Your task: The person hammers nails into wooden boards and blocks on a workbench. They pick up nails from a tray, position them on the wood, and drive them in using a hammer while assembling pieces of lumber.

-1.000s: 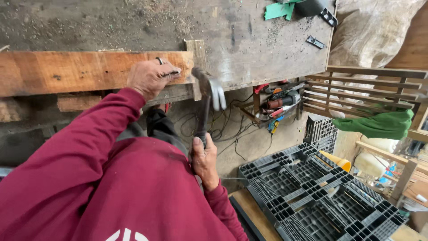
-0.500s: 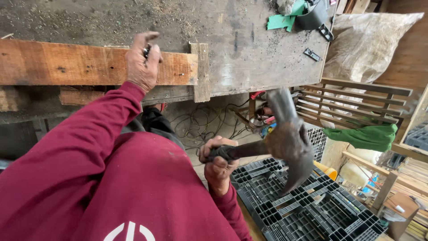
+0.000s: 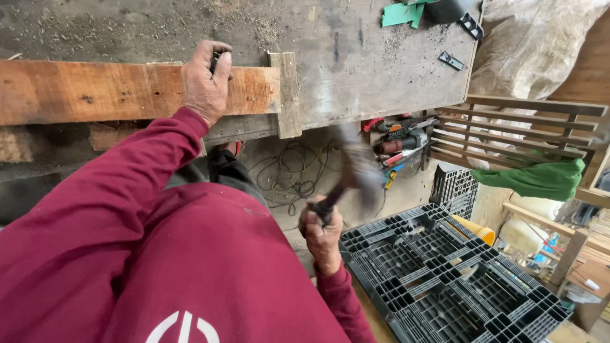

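A dusty grey desk [image 3: 356, 57] carries a long wooden plank [image 3: 114, 89]; a black plastic pallet [image 3: 445, 273] lies on the floor at four o'clock. The left hand [image 3: 204, 82] presses the plank, grip pinching a small dark object. The right hand [image 3: 323, 232], grip clamped, holds a blurred hammer [image 3: 356, 171] below the desk edge.

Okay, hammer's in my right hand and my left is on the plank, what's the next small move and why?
Probably bring the hammer up to the bench edge near the left hand. The right hand grips its handle low, away from the bench, with the head blurred, while the left hand pinches something small and dark against the plank.
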